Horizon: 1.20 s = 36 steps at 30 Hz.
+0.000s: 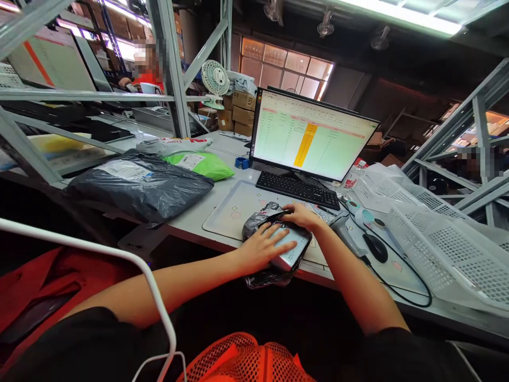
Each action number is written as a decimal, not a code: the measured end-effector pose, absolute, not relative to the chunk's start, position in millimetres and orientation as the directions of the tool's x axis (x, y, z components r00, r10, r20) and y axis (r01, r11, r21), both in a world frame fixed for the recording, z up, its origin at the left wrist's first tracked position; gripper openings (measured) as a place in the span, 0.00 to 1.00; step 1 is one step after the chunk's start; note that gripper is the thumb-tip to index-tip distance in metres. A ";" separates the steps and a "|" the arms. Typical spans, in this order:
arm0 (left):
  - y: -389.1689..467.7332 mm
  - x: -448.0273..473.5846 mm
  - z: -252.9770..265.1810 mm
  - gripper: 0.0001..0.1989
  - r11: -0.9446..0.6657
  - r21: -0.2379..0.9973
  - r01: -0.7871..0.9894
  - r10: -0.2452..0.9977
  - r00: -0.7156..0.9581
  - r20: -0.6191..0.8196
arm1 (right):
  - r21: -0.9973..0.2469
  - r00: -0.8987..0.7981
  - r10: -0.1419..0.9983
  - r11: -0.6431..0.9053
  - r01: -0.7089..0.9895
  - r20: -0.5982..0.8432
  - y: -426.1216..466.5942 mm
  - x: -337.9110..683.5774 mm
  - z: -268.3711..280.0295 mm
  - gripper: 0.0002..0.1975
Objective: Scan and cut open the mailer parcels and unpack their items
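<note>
Your single camera is worn on your head, facing forward and down, with your left hand (265, 245) and right hand (303, 216) near, just below the middle of the view. It looks over the front edge of the desk (228, 150) to the monitor (278, 135) and, well beyond, the window (285, 66), taking in a wide, tilted sweep.

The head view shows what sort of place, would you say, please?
Probably a parcel-handling warehouse: a labelled dark bag lies on the desk, cardboard boxes are stacked behind, and a monitor shows a spreadsheet.
</note>
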<state>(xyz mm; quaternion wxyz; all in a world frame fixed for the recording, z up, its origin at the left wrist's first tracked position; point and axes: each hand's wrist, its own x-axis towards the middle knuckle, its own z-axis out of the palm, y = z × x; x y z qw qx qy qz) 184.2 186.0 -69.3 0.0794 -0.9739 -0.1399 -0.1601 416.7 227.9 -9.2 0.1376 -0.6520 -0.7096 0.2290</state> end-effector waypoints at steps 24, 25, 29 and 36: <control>183.6 189.8 -73.0 0.36 -0.914 0.354 0.200 0.402 0.315 0.859 | -0.964 0.249 0.939 0.196 0.180 0.237 123.8 374.7 -6.1 0.34; 183.8 189.2 -75.4 0.31 -0.889 0.407 0.209 0.452 0.268 0.851 | -0.968 0.237 0.943 0.207 0.139 0.235 125.4 372.4 -7.6 0.33; 192.3 185.1 -87.1 0.29 -0.800 0.575 0.173 0.595 0.099 0.798 | -0.973 0.236 0.944 0.226 0.050 0.231 133.0 373.9 -21.8 0.29; 242.5 147.4 -85.9 0.29 -0.400 0.825 -0.398 0.901 -0.333 0.277 | -0.999 0.487 0.873 0.002 0.050 0.026 123.6 430.8 -92.1 0.32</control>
